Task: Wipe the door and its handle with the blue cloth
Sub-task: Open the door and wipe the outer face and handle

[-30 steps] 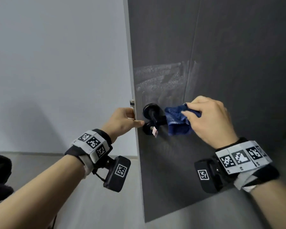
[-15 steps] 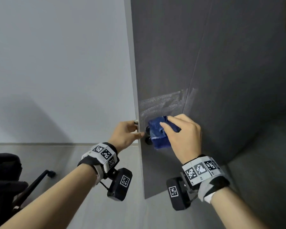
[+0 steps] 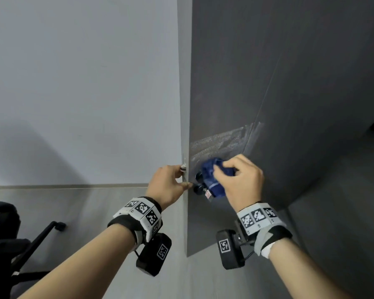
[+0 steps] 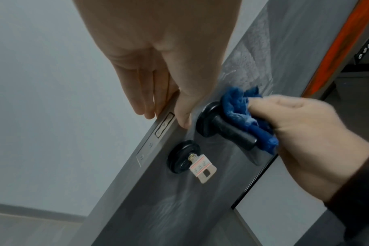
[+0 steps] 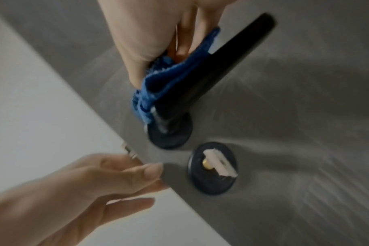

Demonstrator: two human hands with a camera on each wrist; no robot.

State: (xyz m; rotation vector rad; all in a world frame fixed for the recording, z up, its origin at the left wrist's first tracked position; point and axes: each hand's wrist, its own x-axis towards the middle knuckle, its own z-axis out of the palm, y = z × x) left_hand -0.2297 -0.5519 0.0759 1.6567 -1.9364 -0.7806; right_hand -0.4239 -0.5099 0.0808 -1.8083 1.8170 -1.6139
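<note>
The dark grey door (image 3: 268, 83) stands ajar, with damp wipe streaks above its black lever handle (image 4: 228, 129) (image 5: 211, 79). My right hand (image 3: 240, 180) (image 4: 295, 126) grips the bunched blue cloth (image 3: 212, 180) (image 4: 242, 113) (image 5: 158, 86) and presses it over the handle near its round base. My left hand (image 3: 168, 184) (image 4: 158, 93) (image 5: 107, 179) holds the door's free edge, thumb on the front face and fingers round the far side, just left of the handle. Below the handle a key (image 4: 200, 168) (image 5: 219, 164) with a pale tag sits in the round black lock.
A pale wall (image 3: 73, 83) fills the left side, with grey floor (image 3: 73, 208) below it. A black office chair (image 3: 7, 244) stands at the lower left. An orange strip (image 4: 335, 43) runs past the door's far side.
My right hand has slid the cloth left along the handle, from its outer end to near its base. The left hand keeps its hold on the door's edge. My view has pulled back.
</note>
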